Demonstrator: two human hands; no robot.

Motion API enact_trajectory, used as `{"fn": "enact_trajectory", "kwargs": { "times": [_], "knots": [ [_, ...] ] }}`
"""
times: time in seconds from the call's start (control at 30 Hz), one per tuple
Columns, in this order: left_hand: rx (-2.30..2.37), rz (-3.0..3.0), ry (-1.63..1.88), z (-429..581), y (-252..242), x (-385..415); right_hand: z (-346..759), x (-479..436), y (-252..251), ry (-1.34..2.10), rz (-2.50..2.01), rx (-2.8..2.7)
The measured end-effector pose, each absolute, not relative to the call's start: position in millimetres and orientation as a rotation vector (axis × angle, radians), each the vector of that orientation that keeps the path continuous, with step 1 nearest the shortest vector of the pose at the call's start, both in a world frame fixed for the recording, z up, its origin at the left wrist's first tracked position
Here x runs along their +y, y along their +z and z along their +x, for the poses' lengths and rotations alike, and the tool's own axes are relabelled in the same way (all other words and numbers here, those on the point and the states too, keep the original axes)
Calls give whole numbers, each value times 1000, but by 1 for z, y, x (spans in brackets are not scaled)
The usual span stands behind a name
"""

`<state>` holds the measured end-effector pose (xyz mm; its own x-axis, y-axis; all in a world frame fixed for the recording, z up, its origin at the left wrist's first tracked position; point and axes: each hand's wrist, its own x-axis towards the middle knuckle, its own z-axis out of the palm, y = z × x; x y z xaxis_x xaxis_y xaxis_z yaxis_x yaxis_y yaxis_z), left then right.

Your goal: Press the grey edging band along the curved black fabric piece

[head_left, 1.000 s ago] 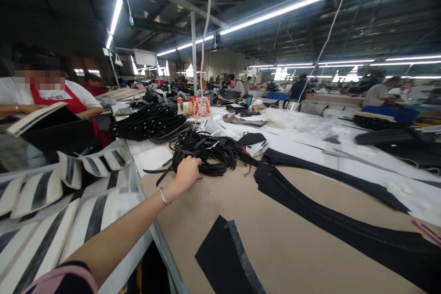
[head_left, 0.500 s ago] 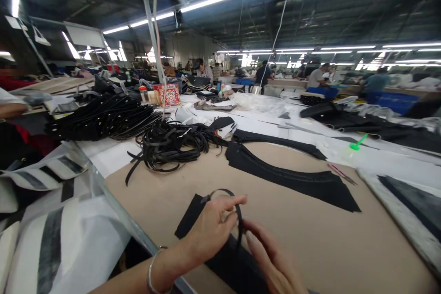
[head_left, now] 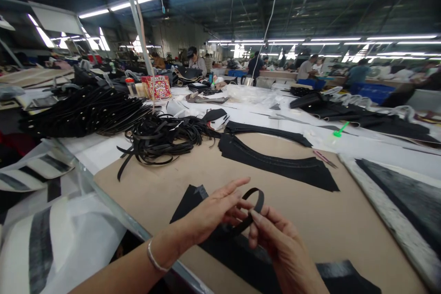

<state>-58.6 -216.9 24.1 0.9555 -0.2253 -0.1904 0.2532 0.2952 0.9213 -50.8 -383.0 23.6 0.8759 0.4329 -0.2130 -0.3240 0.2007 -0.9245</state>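
Both my hands hold one thin black strap [head_left: 257,202], curled into a loop, low over the brown board [head_left: 213,170]. My left hand [head_left: 215,211] pinches it from the left with the forefinger stretched out. My right hand [head_left: 279,239] pinches its lower part from the right. Under my hands lies a black cut piece [head_left: 191,202]. A heap of loose black straps [head_left: 161,138] lies farther back on the left. A long curved black piece [head_left: 275,165] rests on the board beyond my hands.
A big stack of studded black strips [head_left: 82,112] sits at the far left. Black and white striped pieces [head_left: 37,170] lie over the left table. A red printed box [head_left: 156,86], a green tool [head_left: 340,129] and a dark panel [head_left: 406,197] are about. Other people work at far tables.
My left hand left the strap heap and drew back toward me with one strap. My right hand came in and took hold of it. The view swung right and down.
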Motion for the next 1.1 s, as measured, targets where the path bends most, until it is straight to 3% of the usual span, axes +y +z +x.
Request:
{"fn": "enact_trajectory", "kwargs": {
  "times": [0.17,0.37,0.47,0.57,0.67,0.8,1.1],
  "knots": [
    [-97,1294,-619,-64,30,-209,-49,-398,20,307,-1403,-48],
    [-122,1190,-782,-55,28,-211,-47,-418,17,303,-1710,-99],
    [-126,1169,-811,-50,27,-213,-42,-431,26,-62,-2142,-160],
    [-139,1227,-819,-47,30,-218,-35,-435,39,-462,-2346,-607],
    [-164,1342,-807,-45,38,-224,-27,-429,49,-128,-2304,-1064],
    [-169,1471,-813,-41,47,-222,-17,-432,59,334,-2388,-1058],
    [-318,1843,-889,-39,56,-194,-28,-468,84,651,-2480,-869]
  ]
}}
